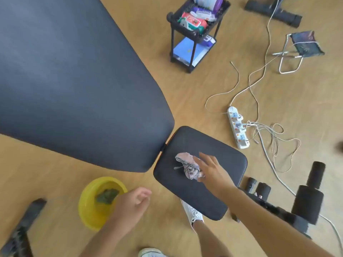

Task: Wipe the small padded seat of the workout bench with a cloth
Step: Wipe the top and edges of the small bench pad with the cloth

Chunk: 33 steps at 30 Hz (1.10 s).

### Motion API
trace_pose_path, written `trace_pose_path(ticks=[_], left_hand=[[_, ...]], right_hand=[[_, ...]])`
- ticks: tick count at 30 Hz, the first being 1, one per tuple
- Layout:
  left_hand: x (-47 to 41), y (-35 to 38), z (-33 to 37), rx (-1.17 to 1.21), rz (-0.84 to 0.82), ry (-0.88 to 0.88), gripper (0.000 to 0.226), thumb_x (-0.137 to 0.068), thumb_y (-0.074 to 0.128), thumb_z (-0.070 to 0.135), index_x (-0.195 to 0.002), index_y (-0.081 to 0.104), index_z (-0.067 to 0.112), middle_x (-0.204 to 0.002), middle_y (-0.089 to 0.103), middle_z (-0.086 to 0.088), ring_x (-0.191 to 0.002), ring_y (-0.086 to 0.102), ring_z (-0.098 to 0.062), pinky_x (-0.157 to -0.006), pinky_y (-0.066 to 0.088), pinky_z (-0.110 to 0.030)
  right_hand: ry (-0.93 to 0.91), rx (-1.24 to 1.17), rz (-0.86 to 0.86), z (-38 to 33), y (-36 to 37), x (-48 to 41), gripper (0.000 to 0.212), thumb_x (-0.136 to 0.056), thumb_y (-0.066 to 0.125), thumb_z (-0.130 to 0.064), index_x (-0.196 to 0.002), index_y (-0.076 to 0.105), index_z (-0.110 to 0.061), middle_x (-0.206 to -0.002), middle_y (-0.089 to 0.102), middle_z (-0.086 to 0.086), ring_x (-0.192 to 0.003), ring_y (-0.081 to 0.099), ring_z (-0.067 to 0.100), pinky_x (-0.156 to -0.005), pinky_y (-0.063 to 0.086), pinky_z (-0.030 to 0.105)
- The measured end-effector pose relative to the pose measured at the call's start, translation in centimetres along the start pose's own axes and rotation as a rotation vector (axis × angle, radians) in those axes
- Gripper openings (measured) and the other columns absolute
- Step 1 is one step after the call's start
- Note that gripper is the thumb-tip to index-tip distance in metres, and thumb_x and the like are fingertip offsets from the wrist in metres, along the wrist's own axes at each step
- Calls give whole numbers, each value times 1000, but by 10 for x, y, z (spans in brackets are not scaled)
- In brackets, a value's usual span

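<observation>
The small black padded seat [219,151] of the workout bench lies in the lower middle of the head view, just right of the large dark backrest pad [70,80]. A crumpled pink and grey cloth [187,165] rests on the seat. My right hand [211,170] lies over the cloth's right side, fingers spread and touching it. My left hand [131,204] hovers loosely curled above the floor, beside a yellow bowl [87,210] that holds a dark green cloth [106,195].
A black cart [193,28] with wipe packs stands on the wooden floor at the top. A white power strip [238,127] and loose cables lie right of the seat. Black foam rollers [308,199] sit at lower right. A folding stool [304,47] stands far right.
</observation>
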<state>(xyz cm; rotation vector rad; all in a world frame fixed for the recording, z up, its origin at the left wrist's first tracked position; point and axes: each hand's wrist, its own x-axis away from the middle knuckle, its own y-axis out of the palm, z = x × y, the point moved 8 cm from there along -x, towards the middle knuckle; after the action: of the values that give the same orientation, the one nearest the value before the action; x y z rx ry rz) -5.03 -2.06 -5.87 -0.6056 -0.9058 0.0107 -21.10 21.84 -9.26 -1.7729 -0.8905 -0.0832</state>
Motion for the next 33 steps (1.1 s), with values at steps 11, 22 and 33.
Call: trace_pose_path(ticks=[11, 22, 33], left_hand=[[-104, 48, -22, -6, 203, -80, 49, -96, 60, 29, -142, 57, 14, -135, 68, -5, -121, 66, -23, -98, 51, -36], [-112, 48, -15, 142, 233, -69, 45, -91, 73, 25, -134, 66, 18, -128, 72, -1, -96, 69, -10, -82, 50, -24], [-110, 56, -14, 62, 213, -68, 49, -97, 63, 11, -144, 57, 18, -142, 64, -2, -117, 70, -21, -84, 48, -19]], right_hand=[[-407, 107, 231, 20, 35, -70, 23, -97, 67, -22, -117, 72, -13, -111, 64, 6, -101, 58, 25, -87, 54, 40], [-708, 268, 48, -45, 94, -25, 26, -94, 50, -8, -106, 72, -15, -93, 62, 0, -78, 53, 20, -68, 36, 29], [-691, 60, -45, -37, 103, -11, 28, -89, 60, -13, -116, 65, -14, -95, 63, 5, -83, 52, 21, -75, 48, 32]])
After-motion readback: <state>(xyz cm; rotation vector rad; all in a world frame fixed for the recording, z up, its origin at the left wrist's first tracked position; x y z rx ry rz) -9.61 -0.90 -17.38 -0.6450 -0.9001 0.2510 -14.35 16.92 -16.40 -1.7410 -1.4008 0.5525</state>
